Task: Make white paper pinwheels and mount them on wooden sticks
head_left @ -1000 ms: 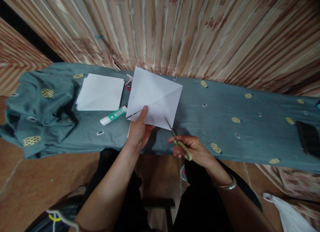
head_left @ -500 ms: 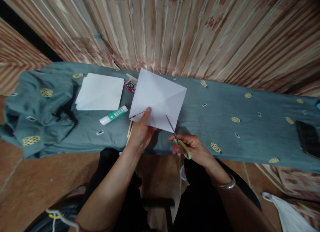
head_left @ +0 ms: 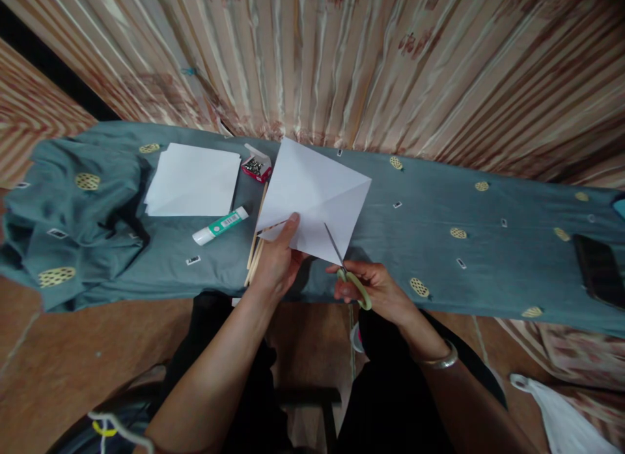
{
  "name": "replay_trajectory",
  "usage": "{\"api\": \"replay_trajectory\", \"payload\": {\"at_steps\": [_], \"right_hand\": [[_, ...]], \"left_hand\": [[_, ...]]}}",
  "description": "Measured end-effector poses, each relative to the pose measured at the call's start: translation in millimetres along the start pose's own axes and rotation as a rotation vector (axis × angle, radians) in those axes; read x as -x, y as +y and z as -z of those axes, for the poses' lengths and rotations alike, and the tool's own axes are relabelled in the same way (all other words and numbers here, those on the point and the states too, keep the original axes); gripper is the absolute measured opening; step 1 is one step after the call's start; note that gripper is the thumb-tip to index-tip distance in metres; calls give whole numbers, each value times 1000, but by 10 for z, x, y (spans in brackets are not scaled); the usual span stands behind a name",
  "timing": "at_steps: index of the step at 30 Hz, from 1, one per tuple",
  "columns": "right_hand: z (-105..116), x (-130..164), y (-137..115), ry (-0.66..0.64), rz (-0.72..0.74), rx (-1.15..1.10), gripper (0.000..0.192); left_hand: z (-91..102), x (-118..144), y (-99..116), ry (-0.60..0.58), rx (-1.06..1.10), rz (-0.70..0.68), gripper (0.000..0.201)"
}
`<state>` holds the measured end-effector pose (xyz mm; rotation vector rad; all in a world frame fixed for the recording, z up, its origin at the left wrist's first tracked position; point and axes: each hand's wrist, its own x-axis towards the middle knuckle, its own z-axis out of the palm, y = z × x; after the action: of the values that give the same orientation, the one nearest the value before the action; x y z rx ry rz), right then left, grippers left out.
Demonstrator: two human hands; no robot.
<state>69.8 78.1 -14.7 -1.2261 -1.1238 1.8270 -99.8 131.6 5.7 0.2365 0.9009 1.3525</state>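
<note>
My left hand grips the near corner of a white square sheet of paper with diagonal creases, held above the cloth-covered table. My right hand holds scissors with pale green handles. Their blades lie over the sheet's lower edge, pointing up and left. Several thin wooden sticks lie on the cloth just left of my left hand.
A stack of white paper lies at the back left, a glue stick in front of it, a small red box of pins beside it. A dark phone lies at the far right. Striped curtains hang behind. A white bag lies on the floor.
My left hand has carried the sheet to the right, uncovering the pin box and the sticks. The scissor blades have gone further onto the sheet's lower edge.
</note>
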Motion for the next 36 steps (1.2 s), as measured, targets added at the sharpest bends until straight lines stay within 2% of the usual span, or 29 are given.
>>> {"api": "replay_trajectory", "payload": {"at_steps": [7, 11, 14, 36], "right_hand": [[-9, -3, -8, 12, -5, 33, 44], [-12, -4, -18, 25, -29, 3, 47], [-22, -4, -27, 32, -39, -31, 48], [-61, -25, -48, 79, -17, -57, 38]], "left_hand": [[2, -6, -13, 6, -3, -1, 32], [6, 0, -43, -11, -21, 8, 36], [10, 3, -55, -15, -19, 25, 33], [-3, 30, -77, -27, -8, 19, 30]]}}
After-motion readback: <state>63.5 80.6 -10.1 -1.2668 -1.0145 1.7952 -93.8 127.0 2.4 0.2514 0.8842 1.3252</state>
